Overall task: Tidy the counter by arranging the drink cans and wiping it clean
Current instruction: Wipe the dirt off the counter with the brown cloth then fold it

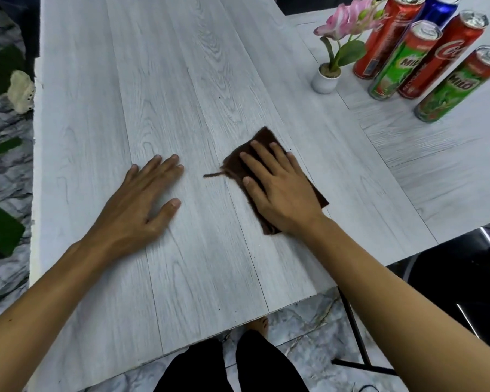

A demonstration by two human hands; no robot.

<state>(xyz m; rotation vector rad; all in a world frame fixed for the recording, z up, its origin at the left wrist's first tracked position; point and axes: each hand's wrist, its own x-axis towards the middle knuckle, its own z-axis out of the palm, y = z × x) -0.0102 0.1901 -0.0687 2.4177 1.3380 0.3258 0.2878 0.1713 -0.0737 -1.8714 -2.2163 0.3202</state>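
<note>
A brown cloth [262, 137] lies flat on the pale wood-grain counter [181, 80], right of centre. My right hand [277, 188] presses on it with straight, spread fingers. My left hand [145, 199] rests flat on the bare counter to the left of the cloth, holding nothing. Several drink cans stand upright together at the far right: two green Milo cans [399, 62] [458, 86], two red cola cans [385, 35] [441, 56] and a blue can [439, 8] behind them.
A small white pot with a pink artificial flower [327, 77] stands just left of the cans. The counter's near edge runs diagonally below my arms. A black chair [464, 264] sits at the lower right. A marble-patterned floor [3, 171] shows on the left.
</note>
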